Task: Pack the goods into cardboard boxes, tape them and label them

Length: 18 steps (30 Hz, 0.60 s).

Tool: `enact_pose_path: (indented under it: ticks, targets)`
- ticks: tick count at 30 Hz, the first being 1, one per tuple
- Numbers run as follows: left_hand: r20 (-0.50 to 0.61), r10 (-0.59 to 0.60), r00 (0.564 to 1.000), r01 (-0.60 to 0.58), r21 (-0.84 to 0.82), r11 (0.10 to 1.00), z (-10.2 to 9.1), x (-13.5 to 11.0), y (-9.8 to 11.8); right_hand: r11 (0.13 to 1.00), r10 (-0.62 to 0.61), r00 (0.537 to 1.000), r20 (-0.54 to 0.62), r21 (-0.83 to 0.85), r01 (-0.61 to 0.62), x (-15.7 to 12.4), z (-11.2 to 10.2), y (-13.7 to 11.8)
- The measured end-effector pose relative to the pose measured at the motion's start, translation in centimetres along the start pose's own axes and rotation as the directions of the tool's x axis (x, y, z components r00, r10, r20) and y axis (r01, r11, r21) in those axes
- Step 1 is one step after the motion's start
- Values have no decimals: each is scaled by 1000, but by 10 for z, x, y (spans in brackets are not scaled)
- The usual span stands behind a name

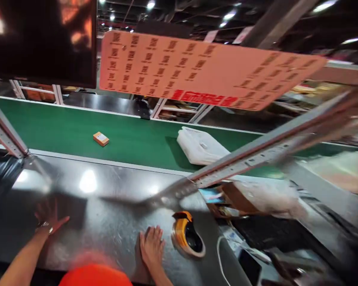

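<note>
My left hand [47, 219] is at the left of the metal worktable [107, 222], with fingers spread and nothing in them. Something shiny circles its wrist. Palm down on the same tabletop lies my right hand [152, 247], its fingers stretched out and holding nothing. Just right of it rests a yellow and black tape dispenser [183, 232], not touched by either hand. At the bottom edge a bright red-orange rounded shape [95, 276] shows between my arms; I cannot tell what it is.
Beyond the table runs a green conveyor belt [137, 137], carrying a small orange box [101, 139] and a white plastic-wrapped package [201, 146]. A slanting metal post [241, 163] rises at right. A pink printed board [197, 71] and a screen [41, 43] hang ahead. Clutter [265, 230] fills the right.
</note>
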<state>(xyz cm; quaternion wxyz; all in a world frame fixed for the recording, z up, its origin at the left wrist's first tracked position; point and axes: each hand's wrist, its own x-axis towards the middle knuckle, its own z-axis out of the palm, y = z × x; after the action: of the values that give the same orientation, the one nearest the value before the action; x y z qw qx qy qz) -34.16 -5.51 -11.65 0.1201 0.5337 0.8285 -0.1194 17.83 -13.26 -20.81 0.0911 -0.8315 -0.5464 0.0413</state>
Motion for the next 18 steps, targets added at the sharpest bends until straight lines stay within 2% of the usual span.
enact_pose_path:
  ticks: [5, 7, 9, 12, 18]
  targets:
    - [-169, -18, 985, -4, -132, 991, 22, 9, 4, 979, -202, 973, 115, 34, 199, 27, 5, -83]
    - [-200, -18, 980, -11, -144, 990, 30, 11, 4, 959, -283, 942, 178, 35, 282, 40, 8, -113]
    - [-213, -23, 977, -5, -130, 992, 36, 11, 3, 946, -321, 921, 220, 17, 325, 50, 13, -132]
    - [-244, -20, 969, -3, -91, 996, 43, 9, 2, 945, -314, 918, 241, -15, 327, 56, 23, -137]
    - [-312, -14, 950, -9, -73, 997, 57, 9, 5, 935, -340, 920, 195, -37, 353, 55, 36, -122]
